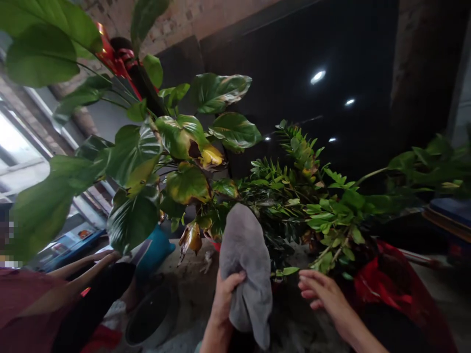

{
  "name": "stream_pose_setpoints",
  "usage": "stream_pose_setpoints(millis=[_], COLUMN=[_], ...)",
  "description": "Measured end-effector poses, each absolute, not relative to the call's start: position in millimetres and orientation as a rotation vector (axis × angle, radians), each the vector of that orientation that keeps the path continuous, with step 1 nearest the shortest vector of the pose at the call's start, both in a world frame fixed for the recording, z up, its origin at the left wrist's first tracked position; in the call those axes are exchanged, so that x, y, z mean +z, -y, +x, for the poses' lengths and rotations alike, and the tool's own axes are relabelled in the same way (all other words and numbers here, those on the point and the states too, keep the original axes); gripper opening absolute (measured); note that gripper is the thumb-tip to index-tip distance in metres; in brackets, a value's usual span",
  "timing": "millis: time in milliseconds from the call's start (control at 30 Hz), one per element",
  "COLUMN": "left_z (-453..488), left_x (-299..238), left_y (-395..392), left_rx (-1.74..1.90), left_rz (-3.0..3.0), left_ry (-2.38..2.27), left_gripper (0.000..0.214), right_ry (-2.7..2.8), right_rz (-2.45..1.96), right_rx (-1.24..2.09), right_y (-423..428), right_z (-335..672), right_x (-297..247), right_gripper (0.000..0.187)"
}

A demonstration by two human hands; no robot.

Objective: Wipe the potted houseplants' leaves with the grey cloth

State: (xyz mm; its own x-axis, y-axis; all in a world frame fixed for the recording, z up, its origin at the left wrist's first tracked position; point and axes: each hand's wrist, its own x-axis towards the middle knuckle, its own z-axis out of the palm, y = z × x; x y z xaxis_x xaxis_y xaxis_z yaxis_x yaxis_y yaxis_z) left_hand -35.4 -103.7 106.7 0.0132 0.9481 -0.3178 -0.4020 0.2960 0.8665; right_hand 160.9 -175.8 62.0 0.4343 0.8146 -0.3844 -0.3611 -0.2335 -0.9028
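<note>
A grey cloth (246, 255) hangs in my left hand (225, 294), my thumb pressed over its front and the rest draped up and down. The hidden side of that hand cannot be seen. My right hand (326, 291) is to the right of the cloth, its fingers loosely bent and apart, holding nothing I can see. Just beyond its fingertips is a small green leaf (290, 270). Behind both hands grows a bushy plant with small glossy leaves (279, 181). Up and to the left spreads a large-leaved plant (138, 147), some leaves yellowed and browned.
A person in a dark pink top (33, 309) sits or crouches at left, forearms (84, 267) forward. Near them are a teal container (154, 250) and a dark bucket (150, 318). Red wrapping (386, 277) surrounds a pot at right. A dark glossy panel (294, 98) stands behind.
</note>
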Motion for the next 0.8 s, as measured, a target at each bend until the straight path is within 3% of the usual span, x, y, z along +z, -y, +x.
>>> stream_pose_setpoints(millis=[200, 267, 367, 500, 700, 800], left_z=[-34, -27, -27, -48, -39, -14], left_x=[153, 137, 92, 61, 121, 120], left_y=[59, 51, 56, 80, 52, 39], left_rx=[1.387, 1.357, 1.155, 1.052, 1.260, 1.246], left_rz=[0.798, 0.807, 0.807, 0.792, 0.787, 0.888], left_ry=[-1.054, -1.054, -1.125, -1.138, -1.096, -1.115], left_gripper=[0.058, 0.054, 0.047, 0.053, 0.056, 0.050], right_ry=[0.205, 0.203, 0.143, 0.012, 0.052, 0.092], right_rz=[-1.387, -1.425, -1.454, -1.412, -1.054, -0.941], right_rx=[1.097, 1.078, 1.047, 1.013, 1.220, 1.251], right_y=[151, 147, 147, 142, 110, 100], right_z=[191, 196, 203, 210, 212, 210], right_x=[34, 24, 8, 0, 27, 33], right_gripper=[0.028, 0.022, 0.027, 0.030, 0.029, 0.031])
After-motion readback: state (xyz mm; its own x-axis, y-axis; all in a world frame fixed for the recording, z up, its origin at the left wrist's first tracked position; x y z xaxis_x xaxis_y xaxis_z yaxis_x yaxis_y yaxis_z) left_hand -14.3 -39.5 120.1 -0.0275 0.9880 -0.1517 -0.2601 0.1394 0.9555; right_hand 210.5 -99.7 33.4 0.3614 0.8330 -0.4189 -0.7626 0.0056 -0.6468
